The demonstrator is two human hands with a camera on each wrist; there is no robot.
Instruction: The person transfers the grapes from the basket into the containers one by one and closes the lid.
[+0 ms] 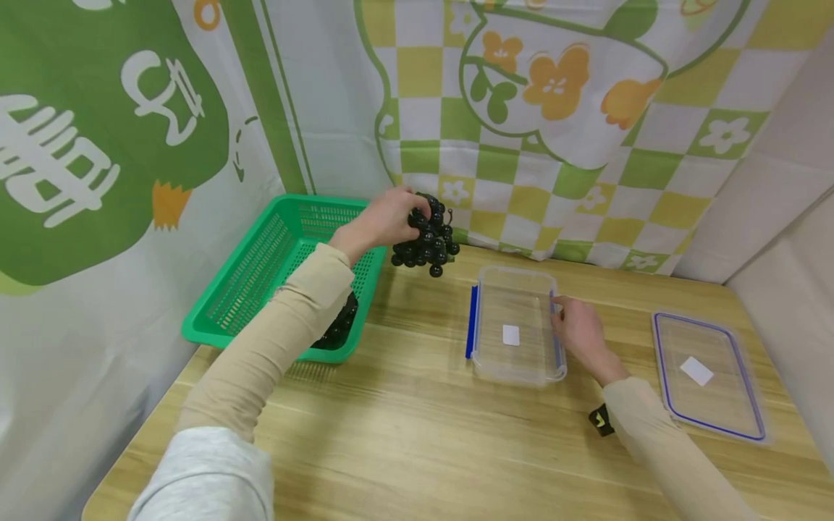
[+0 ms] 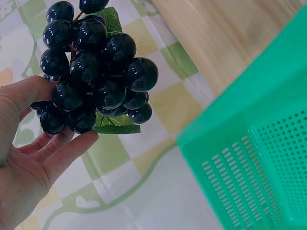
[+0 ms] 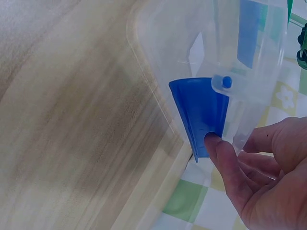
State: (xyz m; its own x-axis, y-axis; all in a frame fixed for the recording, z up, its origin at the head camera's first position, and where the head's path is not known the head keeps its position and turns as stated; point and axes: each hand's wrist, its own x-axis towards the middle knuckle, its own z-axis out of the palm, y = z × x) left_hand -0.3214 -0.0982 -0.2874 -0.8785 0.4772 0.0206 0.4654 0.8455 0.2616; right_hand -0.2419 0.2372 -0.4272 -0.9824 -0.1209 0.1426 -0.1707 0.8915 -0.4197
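Note:
My left hand (image 1: 384, 217) holds a bunch of black grapes (image 1: 428, 237) in the air above the table, between the green basket (image 1: 260, 278) and the clear plastic container (image 1: 515, 325). In the left wrist view the thumb and fingers (image 2: 62, 148) curl round the grapes (image 2: 96, 72), which have a green leaf. My right hand (image 1: 576, 325) rests against the container's right side, and its fingertip (image 3: 216, 146) touches the blue clip (image 3: 201, 115) there. The container holds only a white label.
More dark grapes (image 1: 339, 325) lie in the basket's near corner. A clear lid (image 1: 706, 376) with a blue seal lies at the right on the wooden table (image 1: 404, 434). A patterned cloth (image 1: 521, 108) hangs behind, and a wall closes the right side.

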